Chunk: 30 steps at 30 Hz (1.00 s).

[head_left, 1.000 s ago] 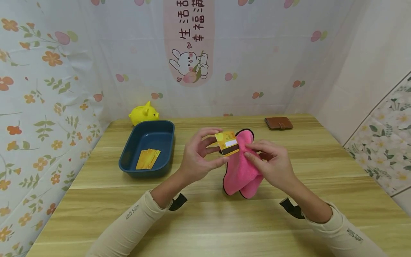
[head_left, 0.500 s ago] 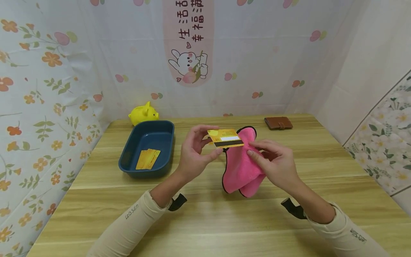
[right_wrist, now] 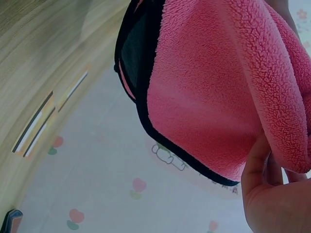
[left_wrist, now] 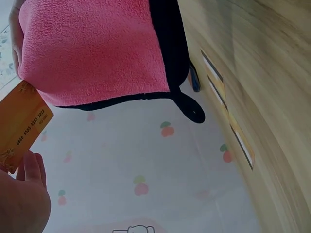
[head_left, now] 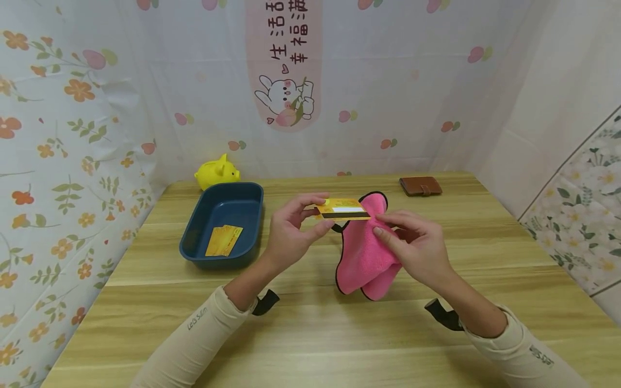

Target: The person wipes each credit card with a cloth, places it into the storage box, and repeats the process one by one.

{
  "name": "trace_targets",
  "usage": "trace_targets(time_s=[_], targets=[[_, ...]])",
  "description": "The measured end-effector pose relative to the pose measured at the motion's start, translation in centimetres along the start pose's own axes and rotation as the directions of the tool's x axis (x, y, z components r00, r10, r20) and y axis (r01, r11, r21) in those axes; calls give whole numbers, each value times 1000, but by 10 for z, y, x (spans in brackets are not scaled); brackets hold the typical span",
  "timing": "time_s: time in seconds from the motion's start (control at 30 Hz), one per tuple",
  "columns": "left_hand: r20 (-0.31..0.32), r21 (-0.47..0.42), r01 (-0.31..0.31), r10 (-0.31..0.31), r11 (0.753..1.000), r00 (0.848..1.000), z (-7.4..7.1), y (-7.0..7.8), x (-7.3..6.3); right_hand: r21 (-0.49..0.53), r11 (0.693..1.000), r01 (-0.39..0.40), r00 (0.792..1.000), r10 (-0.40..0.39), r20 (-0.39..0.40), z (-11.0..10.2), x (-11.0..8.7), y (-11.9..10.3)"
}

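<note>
My left hand [head_left: 293, 229] pinches a yellow bank card [head_left: 344, 209] by its left end, above the table, with its white strip and black stripe showing in the head view. The left wrist view shows the face of the bank card [left_wrist: 24, 124] with embossed numbers. My right hand [head_left: 412, 245] grips a pink fleecy cloth [head_left: 364, 261] with black edging, bunched between thumb and fingers and hanging down. The bank card's right end meets the cloth at the right fingertips. In the right wrist view, the cloth [right_wrist: 204, 92] hides most of the left hand.
Left on the table [head_left: 310, 334] stands a blue tray [head_left: 186, 245] with yellow cards [head_left: 223, 241] in it. Behind it is a yellow piggy bank [head_left: 215, 171]. A brown wallet [head_left: 421, 186] lies back right. More cards [right_wrist: 33, 124] lie on the table, hidden in the head view.
The left hand has turned the bank card from steeply tilted to nearly flat and brought its right end to the cloth. The right hand keeps its grip on the cloth, almost still.
</note>
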<state>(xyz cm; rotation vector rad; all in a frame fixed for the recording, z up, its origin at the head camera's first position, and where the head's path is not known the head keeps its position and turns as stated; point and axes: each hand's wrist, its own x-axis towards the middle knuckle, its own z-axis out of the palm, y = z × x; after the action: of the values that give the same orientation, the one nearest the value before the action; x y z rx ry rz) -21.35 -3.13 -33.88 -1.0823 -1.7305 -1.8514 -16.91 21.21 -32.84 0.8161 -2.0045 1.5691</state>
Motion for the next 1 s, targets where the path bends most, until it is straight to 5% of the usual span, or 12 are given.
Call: trace_targets(time_s=[0.47,0.77,1.0], targets=[[32,286,-73,66,955,997,-7,0,-2,46,999,-23,1000,22,16,3,1,1],[18,183,-43,41,982,999,-5,-1,-2,22,999,-42,999,41,25,2,0,4],[26,183,-61,58,981,998,-4,-4,-2,7,999,-53,998,52,34,2,1,5]])
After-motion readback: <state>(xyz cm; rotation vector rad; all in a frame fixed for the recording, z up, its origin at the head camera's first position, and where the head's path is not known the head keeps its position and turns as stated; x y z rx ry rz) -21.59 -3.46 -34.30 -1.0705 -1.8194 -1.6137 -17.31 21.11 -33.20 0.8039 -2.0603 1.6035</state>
